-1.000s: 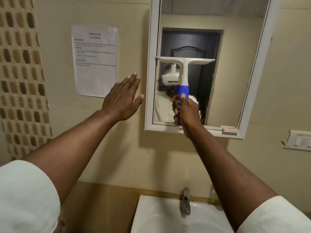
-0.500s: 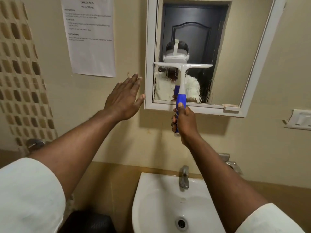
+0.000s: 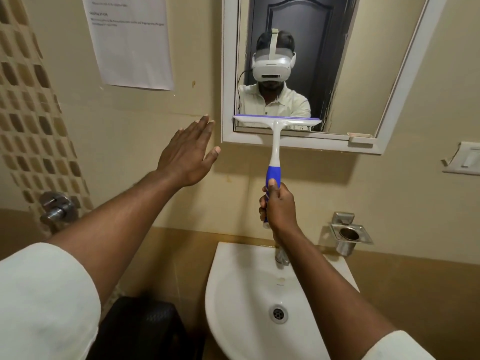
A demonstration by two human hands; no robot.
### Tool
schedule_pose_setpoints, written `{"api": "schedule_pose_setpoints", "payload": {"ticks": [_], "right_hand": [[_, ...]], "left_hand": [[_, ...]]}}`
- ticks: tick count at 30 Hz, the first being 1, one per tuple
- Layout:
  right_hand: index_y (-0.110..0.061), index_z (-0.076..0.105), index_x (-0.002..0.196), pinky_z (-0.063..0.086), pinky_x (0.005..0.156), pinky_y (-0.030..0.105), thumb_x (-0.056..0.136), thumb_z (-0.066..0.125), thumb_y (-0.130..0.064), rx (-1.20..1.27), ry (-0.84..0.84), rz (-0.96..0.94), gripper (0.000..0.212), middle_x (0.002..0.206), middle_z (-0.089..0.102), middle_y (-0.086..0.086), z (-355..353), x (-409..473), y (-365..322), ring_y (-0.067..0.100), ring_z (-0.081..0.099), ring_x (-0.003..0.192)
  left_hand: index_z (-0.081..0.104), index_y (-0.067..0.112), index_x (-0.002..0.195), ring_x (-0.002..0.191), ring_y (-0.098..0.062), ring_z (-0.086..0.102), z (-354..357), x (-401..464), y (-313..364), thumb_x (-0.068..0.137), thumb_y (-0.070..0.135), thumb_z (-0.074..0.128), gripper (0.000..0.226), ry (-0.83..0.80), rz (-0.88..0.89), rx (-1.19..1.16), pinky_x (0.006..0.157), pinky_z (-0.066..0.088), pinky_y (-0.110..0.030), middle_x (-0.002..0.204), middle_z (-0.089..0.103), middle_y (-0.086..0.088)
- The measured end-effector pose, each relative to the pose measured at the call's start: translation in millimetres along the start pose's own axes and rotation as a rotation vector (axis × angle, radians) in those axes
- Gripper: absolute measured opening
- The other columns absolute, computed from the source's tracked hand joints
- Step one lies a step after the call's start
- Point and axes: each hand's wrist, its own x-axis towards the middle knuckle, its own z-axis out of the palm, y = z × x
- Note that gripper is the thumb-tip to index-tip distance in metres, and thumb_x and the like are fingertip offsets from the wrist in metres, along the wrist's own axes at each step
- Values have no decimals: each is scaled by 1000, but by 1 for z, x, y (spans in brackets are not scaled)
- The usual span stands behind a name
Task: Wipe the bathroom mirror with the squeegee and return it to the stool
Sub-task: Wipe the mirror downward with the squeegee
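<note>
The wall [image 3: 298, 183] carries everything here. The white-framed mirror [image 3: 405, 74] hangs on it, above the white sink [image 3: 233, 294]. Left of the mirror, a printed paper sheet [image 3: 132, 48] is stuck flat on the wall. Right of the mirror, lower, sits a white switch plate [image 3: 465, 159]. Below the mirror and to the right, beside the sink, a metal cup holder [image 3: 349, 233] is fixed.

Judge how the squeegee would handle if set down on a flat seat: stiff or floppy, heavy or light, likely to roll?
The squeegee looks like rigid plastic, so probably stiff. The right hand alone holds it upright by the blue grip, suggesting it is light. Its wide T-shaped blade should stop it rolling.
</note>
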Motion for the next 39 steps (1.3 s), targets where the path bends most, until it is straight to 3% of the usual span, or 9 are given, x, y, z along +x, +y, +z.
{"api": "schedule_pose_setpoints", "payload": {"ticks": [14,23,32,36,39], "right_hand": [[-18,50,84,41,49,29,99,35,-42,-16,9,16,32,63,50,3,3,-9,20,15,45,51],[-12,53,79,33,40,24,99,38,-35,109,78,-87,34,54,45,4,2,-8,0,17,38,43],[-12,51,84,32,39,23,100,35,-35,173,75,-364,33,58,44,4,-22,66,-149,13,38,44],[-9,54,93,36,53,36,100,35,-36,125,97,-448,34,71,49,12,-38,102,-223,21,43,58],[-5,53,97,35,54,34,99,37,-36,184,66,-475,35,69,47,9,-49,122,-265,20,42,57]], "left_hand": [[7,20,150,146,-15,2,18,-16,-3,97,43,29,62,-43,-21,-20,117,3,-35,160,-2,3],[8,22,150,146,-14,4,-8,7,-3,96,44,30,62,55,7,-29,117,4,-35,159,-1,5],[2,24,150,146,-11,0,-90,82,14,95,50,25,65,259,107,49,116,4,-35,159,-5,7],[1,25,149,146,-12,0,-128,115,29,95,51,24,64,352,166,74,115,3,-34,159,-5,7],[1,25,150,146,-11,0,-148,133,40,96,49,26,64,409,194,83,115,3,-33,159,-7,7]]}}
